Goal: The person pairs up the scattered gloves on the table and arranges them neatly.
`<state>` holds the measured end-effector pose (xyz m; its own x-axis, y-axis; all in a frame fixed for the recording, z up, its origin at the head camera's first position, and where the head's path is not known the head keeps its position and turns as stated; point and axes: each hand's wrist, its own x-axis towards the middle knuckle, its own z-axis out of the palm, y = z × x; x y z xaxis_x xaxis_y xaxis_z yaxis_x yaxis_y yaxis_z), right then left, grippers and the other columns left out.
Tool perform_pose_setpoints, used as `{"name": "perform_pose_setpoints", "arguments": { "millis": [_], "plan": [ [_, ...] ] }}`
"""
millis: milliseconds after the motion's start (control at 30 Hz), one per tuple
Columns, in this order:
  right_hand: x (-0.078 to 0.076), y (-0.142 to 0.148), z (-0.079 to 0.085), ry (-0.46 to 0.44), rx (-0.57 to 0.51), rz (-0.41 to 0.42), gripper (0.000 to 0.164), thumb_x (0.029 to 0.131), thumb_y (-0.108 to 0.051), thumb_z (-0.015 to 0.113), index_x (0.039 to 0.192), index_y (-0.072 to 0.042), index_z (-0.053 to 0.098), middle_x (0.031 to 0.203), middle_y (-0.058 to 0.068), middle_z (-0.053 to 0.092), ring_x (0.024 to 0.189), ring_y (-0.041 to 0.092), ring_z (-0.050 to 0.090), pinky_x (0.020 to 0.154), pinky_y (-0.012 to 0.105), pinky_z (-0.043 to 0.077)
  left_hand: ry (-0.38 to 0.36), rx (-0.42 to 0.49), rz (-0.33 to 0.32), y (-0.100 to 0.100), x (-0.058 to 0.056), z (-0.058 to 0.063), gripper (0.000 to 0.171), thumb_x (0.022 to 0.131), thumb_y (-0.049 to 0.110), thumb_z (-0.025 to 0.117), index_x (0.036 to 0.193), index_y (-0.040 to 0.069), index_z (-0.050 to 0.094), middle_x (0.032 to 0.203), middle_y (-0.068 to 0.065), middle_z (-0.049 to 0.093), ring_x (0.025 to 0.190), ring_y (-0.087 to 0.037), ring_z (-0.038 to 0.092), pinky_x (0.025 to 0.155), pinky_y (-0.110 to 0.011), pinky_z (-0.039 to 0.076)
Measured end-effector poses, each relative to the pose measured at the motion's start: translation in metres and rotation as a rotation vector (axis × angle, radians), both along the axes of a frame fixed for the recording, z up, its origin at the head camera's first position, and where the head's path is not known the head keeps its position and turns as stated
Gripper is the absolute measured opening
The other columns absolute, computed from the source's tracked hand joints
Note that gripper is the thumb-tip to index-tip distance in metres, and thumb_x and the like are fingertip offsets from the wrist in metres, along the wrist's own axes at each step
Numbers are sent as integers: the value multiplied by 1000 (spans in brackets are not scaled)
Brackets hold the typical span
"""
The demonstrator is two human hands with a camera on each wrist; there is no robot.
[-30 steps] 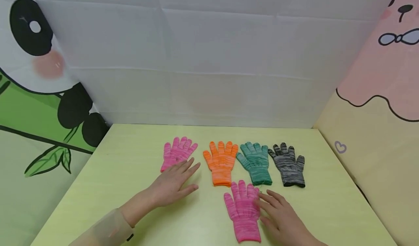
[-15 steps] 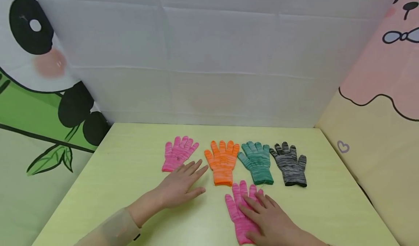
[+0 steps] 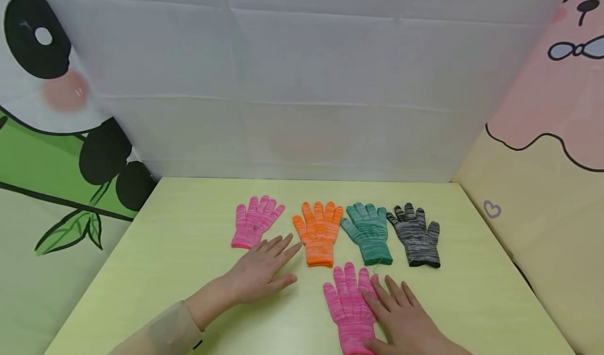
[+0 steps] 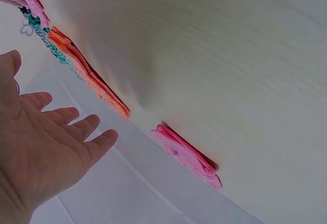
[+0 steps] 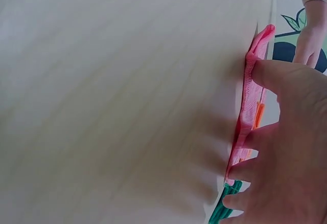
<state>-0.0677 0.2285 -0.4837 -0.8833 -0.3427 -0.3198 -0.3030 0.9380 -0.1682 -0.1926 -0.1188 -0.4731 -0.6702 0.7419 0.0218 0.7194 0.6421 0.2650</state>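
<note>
In the head view, a pink knit glove (image 3: 346,308) lies flat near the front of the table, fingers pointing away. My right hand (image 3: 403,315) is at its right edge, fingers spread and fairly straight, with thumb and fingertips overlapping the pink fabric. In the right wrist view the thumb (image 5: 273,73) meets this glove's side. My left hand (image 3: 261,273) is held palm down with extended fingers, between a second, smaller-looking pink glove (image 3: 255,224) and an orange glove (image 3: 320,239). The left wrist view has nothing in that palm (image 4: 46,152).
Right of the orange glove lie a teal glove (image 3: 370,237) and a black-and-grey glove (image 3: 417,239), all in a back row on the pale yellow table (image 3: 189,213). A loose thread shows by the teal cuff. Cloth panels (image 3: 306,82) with cartoon prints enclose the table.
My right hand came left over the front pink glove, then drew back to its right edge. My left hand shifted slightly right, off the back pink glove's cuff.
</note>
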Motion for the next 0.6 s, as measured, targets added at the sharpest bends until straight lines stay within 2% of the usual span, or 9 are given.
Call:
{"name": "perform_pose_setpoints", "arguments": {
  "millis": [267, 467, 600],
  "plan": [
    [-1, 2, -2, -4, -20, 7, 100, 86, -87, 39, 161, -21, 36, 169, 11, 20, 153, 47, 8, 116, 72, 7, -1, 1, -7, -1, 1, 0, 73, 105, 59, 42, 164, 19, 26, 168, -12, 22, 151, -38, 26, 119, -60, 24],
    [1, 3, 3, 47, -36, 6, 99, 87, -86, 43, 161, -21, 36, 168, 10, 23, 154, 44, 10, 117, 70, 9, 2, -12, -4, 0, 2, 1, 73, 105, 58, 42, 164, 19, 25, 168, -13, 22, 151, -39, 26, 119, -60, 24],
    [2, 2, 3, 13, -27, -4, 102, 85, -88, 40, 161, -21, 35, 169, 10, 20, 154, 44, 8, 117, 71, 7, 4, -25, -1, 0, 3, 1, 73, 105, 57, 45, 164, 19, 25, 168, -12, 23, 152, -38, 26, 119, -60, 24]
  ]
}}
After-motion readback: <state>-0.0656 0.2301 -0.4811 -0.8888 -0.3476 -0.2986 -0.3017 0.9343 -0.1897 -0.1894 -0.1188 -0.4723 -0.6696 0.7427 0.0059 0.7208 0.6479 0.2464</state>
